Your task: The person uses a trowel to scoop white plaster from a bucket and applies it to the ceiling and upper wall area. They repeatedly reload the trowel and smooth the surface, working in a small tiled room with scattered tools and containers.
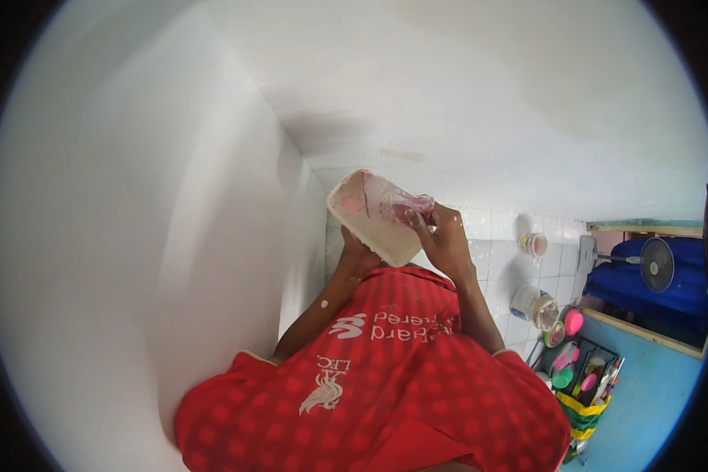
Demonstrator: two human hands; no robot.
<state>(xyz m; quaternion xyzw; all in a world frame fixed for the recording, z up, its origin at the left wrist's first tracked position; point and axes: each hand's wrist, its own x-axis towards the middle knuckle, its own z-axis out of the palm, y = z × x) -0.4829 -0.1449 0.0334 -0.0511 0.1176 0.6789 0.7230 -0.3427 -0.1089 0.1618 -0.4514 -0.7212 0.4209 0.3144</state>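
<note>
A whitish rectangular tub [395,250] is tilted in front of my chest, with pale paste and a pink patch inside. My left hand [359,250] grips it from below on the left; most of those fingers are hidden behind it. At the tub's right end, my right hand [447,242] is closed around a putty knife [409,206] smeared with white and reddish paste. The blade lies over the tub's opening, and its exact outline is hard to make out. White specks dot my hands and left forearm.
White walls rise at the left and ahead. On the white tiled floor stand a small tub [534,245] and a larger clear bucket [535,305]. Further right are a grey fan [656,265], a blue cloth [613,281], a wooden ledge [645,332] and a rack [580,366] of colourful items.
</note>
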